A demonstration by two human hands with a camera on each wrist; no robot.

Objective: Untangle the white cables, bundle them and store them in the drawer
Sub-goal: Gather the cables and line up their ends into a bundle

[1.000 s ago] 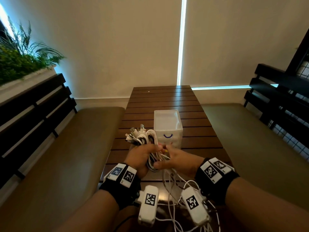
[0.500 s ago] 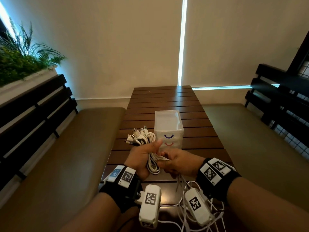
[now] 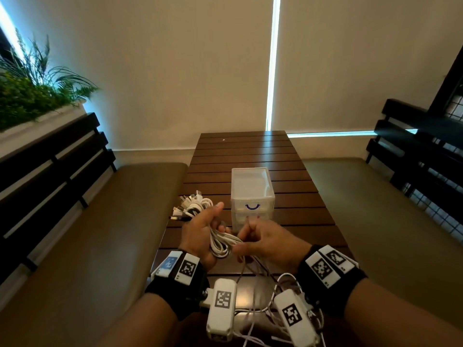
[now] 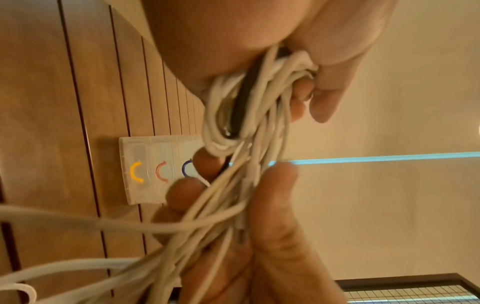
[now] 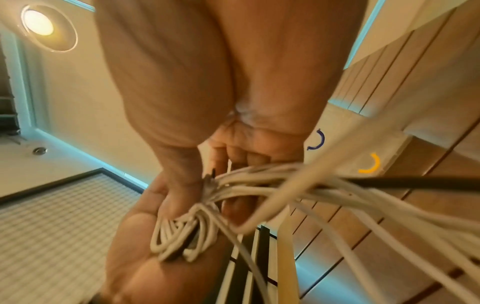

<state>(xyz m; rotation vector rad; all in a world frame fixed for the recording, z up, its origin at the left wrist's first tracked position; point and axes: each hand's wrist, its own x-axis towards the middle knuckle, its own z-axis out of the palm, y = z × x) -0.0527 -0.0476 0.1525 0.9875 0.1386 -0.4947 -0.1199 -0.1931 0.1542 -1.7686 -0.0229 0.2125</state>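
the left hand [image 3: 200,234] is curled around a looped bundle of white cables [image 3: 220,242], held above the near end of the wooden surface [image 3: 295,196], with the plug ends [image 3: 186,206] fanning out to its far left. the right hand [image 3: 270,242] pinches the loose strands just right of the bundle; they trail down toward the person. a small clear drawer box [image 3: 251,194] stands just beyond the hands, its drawers closed.

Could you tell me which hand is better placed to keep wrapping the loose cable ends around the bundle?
The right hand: it pinches the loose strands beside the coiled bundle, while the left hand grips that bundle.
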